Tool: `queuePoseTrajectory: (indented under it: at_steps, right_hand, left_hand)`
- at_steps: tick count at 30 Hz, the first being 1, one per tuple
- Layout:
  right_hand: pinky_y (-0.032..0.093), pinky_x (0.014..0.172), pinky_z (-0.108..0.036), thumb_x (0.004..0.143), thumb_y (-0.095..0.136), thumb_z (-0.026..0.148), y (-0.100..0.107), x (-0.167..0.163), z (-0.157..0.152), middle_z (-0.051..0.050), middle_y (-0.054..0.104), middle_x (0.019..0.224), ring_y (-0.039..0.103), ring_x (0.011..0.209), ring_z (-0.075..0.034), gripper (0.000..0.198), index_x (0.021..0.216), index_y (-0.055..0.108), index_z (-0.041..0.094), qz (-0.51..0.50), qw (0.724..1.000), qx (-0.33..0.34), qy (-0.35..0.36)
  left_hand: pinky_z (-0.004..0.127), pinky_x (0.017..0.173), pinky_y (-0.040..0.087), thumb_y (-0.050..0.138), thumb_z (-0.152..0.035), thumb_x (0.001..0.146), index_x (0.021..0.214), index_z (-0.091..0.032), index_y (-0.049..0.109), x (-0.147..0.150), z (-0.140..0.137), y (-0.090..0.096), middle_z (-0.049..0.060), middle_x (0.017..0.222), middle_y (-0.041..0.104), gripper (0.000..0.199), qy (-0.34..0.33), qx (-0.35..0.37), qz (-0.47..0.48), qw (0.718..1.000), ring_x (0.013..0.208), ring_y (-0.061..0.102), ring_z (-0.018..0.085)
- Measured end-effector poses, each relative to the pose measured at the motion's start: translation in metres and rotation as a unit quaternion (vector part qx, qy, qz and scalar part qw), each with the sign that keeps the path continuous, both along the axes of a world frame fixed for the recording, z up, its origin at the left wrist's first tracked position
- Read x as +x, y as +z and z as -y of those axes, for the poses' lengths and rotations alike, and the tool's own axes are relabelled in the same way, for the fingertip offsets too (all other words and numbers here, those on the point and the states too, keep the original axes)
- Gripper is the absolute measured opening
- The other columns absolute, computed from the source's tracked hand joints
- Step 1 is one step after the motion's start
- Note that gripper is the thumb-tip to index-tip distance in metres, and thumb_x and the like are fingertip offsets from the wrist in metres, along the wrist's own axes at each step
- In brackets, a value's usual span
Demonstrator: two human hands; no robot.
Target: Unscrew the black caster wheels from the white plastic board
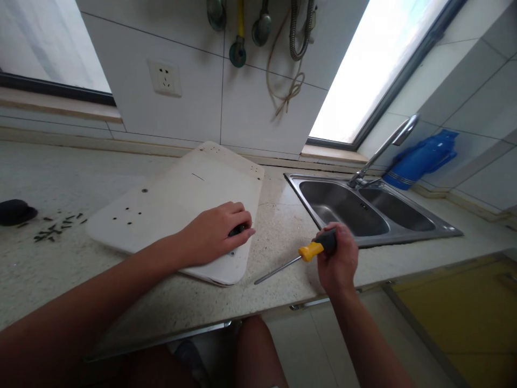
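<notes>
A white flat panel with several small screw holes lies on the speckled countertop. My left hand rests on the panel's near right corner, fingers closed over a small black part. My right hand grips the yellow and black handle of a screwdriver; its metal shaft points left and down toward the counter's front edge, close to the panel's corner.
Several dark screws lie scattered at the left, beside a black object. A steel double sink with a tap sits to the right, a blue bottle behind it. A wall socket and hanging utensils are above.
</notes>
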State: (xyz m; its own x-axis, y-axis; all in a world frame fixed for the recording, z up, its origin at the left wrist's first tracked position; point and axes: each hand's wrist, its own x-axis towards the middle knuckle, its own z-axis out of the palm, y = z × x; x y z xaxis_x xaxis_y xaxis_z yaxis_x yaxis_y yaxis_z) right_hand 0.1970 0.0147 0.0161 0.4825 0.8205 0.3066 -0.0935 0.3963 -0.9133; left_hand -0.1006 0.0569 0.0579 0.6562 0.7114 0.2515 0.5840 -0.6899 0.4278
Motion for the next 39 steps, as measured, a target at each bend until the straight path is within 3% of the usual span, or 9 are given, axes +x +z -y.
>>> queuePoseTrajectory:
  at_steps: [4,7,13,19,28,32,35,39]
  right_hand:
    - [0.043,0.055,-0.027,0.09,0.078,0.061,0.035,-0.025,-0.035,0.002,0.054,0.072,0.051,0.06,-0.012,0.04,0.08,0.067,0.023,0.073,0.983,0.17,-0.005]
    - [0.042,0.056,-0.03,0.091,0.077,0.058,0.056,-0.047,-0.071,0.0,0.056,0.071,0.051,0.059,-0.013,0.037,0.078,0.071,0.024,0.118,0.958,0.262,0.022]
    - [0.033,0.049,-0.03,0.093,0.069,0.046,0.063,-0.064,-0.108,0.001,0.053,0.065,0.047,0.051,-0.012,0.028,0.075,0.069,0.024,0.136,0.92,0.366,0.023]
    - [0.032,0.044,-0.031,0.091,0.062,0.04,0.058,-0.053,-0.099,0.003,0.043,0.061,0.043,0.044,-0.012,0.023,0.074,0.064,0.026,0.171,0.896,0.41,-0.026]
    - [0.032,0.054,-0.032,0.093,0.06,0.039,0.054,-0.064,-0.09,0.0,0.047,0.064,0.049,0.052,-0.012,0.026,0.074,0.067,0.023,0.207,0.878,0.418,-0.109]
    - [0.028,0.051,-0.03,0.093,0.061,0.039,0.053,-0.062,-0.097,0.002,0.045,0.061,0.047,0.048,-0.01,0.027,0.073,0.067,0.021,0.217,0.854,0.463,-0.098]
    - [0.031,0.051,-0.031,0.094,0.061,0.04,0.053,-0.061,-0.097,0.002,0.045,0.062,0.047,0.05,-0.012,0.025,0.077,0.069,0.023,0.224,0.86,0.451,-0.082]
    - [0.032,0.049,-0.037,0.095,0.062,0.045,0.055,-0.062,-0.091,0.0,0.047,0.063,0.045,0.05,-0.015,0.028,0.075,0.072,0.028,0.232,0.847,0.462,-0.122]
  left_hand:
    - [0.04,0.086,0.047,0.049,-0.048,0.116,0.104,-0.021,0.07,-0.004,0.003,-0.001,0.007,0.11,0.067,0.036,0.011,0.023,0.01,1.0,0.1,0.063,0.025]
    - [0.039,0.083,0.046,0.048,-0.046,0.116,0.102,-0.021,0.07,-0.006,0.004,0.001,0.006,0.107,0.066,0.036,0.018,0.022,0.011,1.0,0.095,0.062,0.023]
    - [0.036,0.08,0.045,0.048,-0.04,0.114,0.094,-0.02,0.07,-0.007,0.003,0.004,0.004,0.098,0.065,0.036,0.037,0.016,0.047,0.998,0.09,0.061,0.021]
    - [0.033,0.077,0.042,0.047,-0.04,0.116,0.094,-0.02,0.069,-0.008,0.0,0.002,0.003,0.096,0.066,0.038,0.039,0.044,0.06,0.996,0.085,0.061,0.018]
    - [0.033,0.074,0.04,0.046,-0.037,0.116,0.089,-0.019,0.067,-0.007,-0.001,0.0,0.002,0.092,0.063,0.039,0.038,0.064,0.043,0.996,0.08,0.058,0.016]
    - [0.032,0.073,0.04,0.047,-0.036,0.117,0.088,-0.019,0.066,-0.008,0.0,0.001,0.002,0.091,0.063,0.039,0.036,0.07,0.047,0.996,0.079,0.058,0.016]
    - [0.033,0.073,0.039,0.047,-0.036,0.116,0.087,-0.019,0.066,-0.008,0.0,0.001,0.002,0.09,0.062,0.038,0.036,0.071,0.05,0.996,0.079,0.058,0.016]
    - [0.033,0.073,0.039,0.047,-0.036,0.116,0.088,-0.019,0.066,-0.008,0.0,0.0,0.002,0.091,0.063,0.038,0.042,0.067,0.046,0.996,0.079,0.058,0.017]
